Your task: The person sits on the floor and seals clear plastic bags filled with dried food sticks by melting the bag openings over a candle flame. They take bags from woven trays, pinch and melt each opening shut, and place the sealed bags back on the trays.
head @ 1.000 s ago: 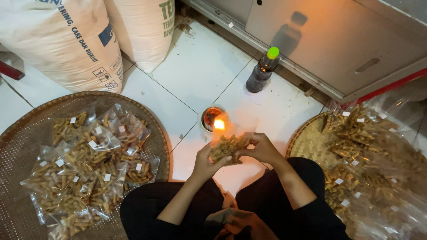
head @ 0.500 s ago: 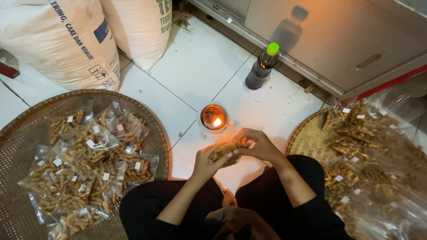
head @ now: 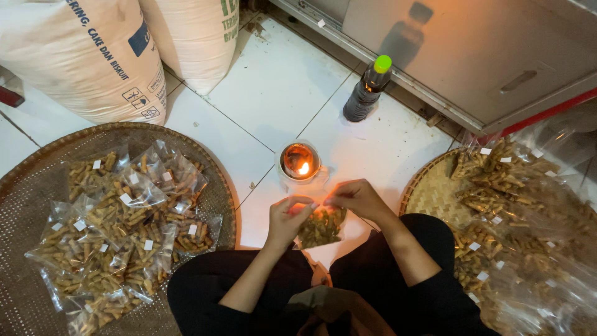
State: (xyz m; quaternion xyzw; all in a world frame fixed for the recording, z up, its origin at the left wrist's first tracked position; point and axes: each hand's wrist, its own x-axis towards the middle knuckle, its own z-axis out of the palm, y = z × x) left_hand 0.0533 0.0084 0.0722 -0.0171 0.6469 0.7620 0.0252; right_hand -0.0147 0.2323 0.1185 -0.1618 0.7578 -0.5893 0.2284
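Centre frame, low: I see both hands on one clear snack bag (head: 321, 225). Left hand (head: 287, 219) pinches its top edge on the left, right hand (head: 357, 198) pinches the top on the right, fingers closed on the plastic. Bag hangs just below and near the small flame cup (head: 300, 162) on the white tiled floor (head: 273, 93). Dark bottle with green cap (head: 368, 89) sits upper right of centre. Left woven tray (head: 37, 180) carries filled bags; right woven tray (head: 429, 193) too. Two sacks (head: 93, 56) upper left.
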